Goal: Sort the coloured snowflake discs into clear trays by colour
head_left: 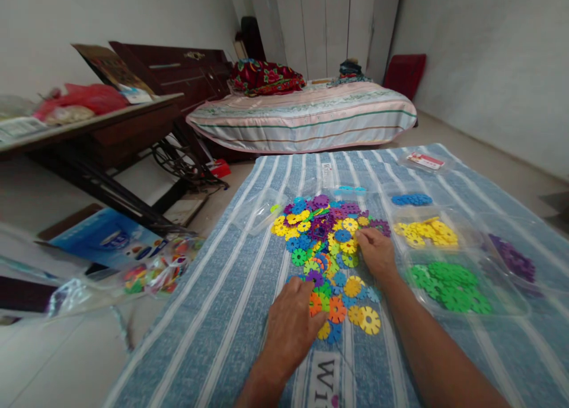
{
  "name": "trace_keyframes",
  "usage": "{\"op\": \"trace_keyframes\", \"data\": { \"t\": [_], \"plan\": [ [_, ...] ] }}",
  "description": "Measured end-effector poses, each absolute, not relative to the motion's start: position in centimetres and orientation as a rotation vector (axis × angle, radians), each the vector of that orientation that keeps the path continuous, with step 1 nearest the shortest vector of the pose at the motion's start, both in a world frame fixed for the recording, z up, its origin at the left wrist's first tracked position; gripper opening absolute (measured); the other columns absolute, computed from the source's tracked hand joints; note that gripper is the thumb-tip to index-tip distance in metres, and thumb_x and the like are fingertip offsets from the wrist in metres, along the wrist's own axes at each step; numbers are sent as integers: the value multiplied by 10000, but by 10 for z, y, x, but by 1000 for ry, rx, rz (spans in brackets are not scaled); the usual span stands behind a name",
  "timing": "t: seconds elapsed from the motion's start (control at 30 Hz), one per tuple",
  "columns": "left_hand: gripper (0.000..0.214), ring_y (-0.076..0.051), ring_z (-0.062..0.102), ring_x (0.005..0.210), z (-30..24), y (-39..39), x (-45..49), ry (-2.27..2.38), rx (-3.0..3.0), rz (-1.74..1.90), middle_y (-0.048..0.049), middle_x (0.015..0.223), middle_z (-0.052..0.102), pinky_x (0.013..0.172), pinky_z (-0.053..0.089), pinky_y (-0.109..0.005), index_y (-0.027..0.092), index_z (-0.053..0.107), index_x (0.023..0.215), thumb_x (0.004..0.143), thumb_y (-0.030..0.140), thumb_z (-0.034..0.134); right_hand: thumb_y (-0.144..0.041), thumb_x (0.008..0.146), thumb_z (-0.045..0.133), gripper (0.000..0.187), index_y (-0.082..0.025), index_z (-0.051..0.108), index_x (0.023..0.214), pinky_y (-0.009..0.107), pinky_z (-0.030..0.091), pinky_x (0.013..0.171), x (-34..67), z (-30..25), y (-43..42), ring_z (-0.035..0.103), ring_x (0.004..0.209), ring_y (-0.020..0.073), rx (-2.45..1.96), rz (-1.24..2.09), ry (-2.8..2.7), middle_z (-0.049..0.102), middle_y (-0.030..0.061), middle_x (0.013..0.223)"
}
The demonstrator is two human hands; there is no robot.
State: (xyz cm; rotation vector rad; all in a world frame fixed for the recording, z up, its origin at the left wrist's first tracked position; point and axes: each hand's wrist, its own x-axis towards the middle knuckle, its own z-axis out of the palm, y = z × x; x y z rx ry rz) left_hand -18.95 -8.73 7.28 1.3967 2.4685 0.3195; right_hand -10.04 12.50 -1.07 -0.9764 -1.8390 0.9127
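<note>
"Curling over the near left edge of the mixed disc pile (317, 248), what has the left grip (291, 316) got?"

"Thumb and fingers stand apart around an orange notched disc (316, 304); whether they pinch anything, I cannot tell."

"And the right grip (377, 252)?"

"Its bent fingertips are at the pile's right edge, beside a yellow notched disc (348, 245). I can't tell whether they grasp one."

"What lies around the pile?"

"To its left, a clear plastic container (255, 218). To its right, clear compartments hold blue discs (412, 200) farthest off, then yellow discs (427, 233), then green discs (451, 286) nearest. Purple discs (513, 258) sit farther right of the pile."

"Under it?"

"A blue-and-white striped cloth (217, 313)."

"Beyond that?"

"Well beyond the pile, a bed (302, 129) with a red floral quilt (267, 77) on it. Well left of the pile, a red plastic bag (89, 99) on a table (146, 107)."
</note>
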Motion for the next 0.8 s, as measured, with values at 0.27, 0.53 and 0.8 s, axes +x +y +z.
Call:
{"op": "trace_keyframes", "data": {
  "t": [0.27,0.53,0.8],
  "plan": [
    [212,-184,543,913,65,-88,-189,2487,1371,335,-32,950,582,789,397,-285,205,570,947,741,251,549,-396,788,473,288,-187,662,729,276,404,665,-100,-12,124,557,694,161,-977,911,-1834,634,26,727],
    [91,-147,524,763,68,-86,-194,2443,1267,459,-2,824,574,642,353,-248,194,551,760,680,236,564,-404,788,472,293,-189,660,724,277,402,658,-100,-9,124,555,685,163,-977,918,-1833,628,24,710],
    [97,-100,459,553,65,-86,-206,2169,1033,804,43,566,492,530,345,-211,172,532,621,656,259,557,-394,790,474,288,-182,653,715,279,395,654,-100,-10,125,548,679,164,-973,923,-1838,613,23,701]
  ]
}}
